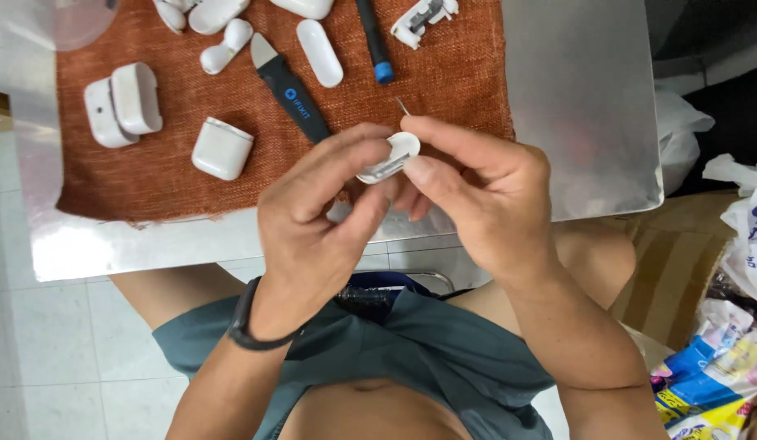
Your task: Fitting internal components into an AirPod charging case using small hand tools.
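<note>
Pinching white earbud part (391,156), long axis slanting up-right.

Between my left hand (317,220) and right hand (476,191) I pinch a small earbud part (391,157) above the cloth's (444,81) near edge, the pry tool (290,91) just behind it, an open case (222,147) to its left.

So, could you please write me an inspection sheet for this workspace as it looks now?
Surface: metal tray with rust-orange cloth on it.
Job's things: small white earbud-case part, pinched between both hands.
Clutter: black pry tool, blue-tipped screwdriver, closed white case, loose white shells.
Grippers: left hand and right hand both grip the part.
Cables: nothing seen.
Surroundings: tiled floor, plastic bags at right.
</note>
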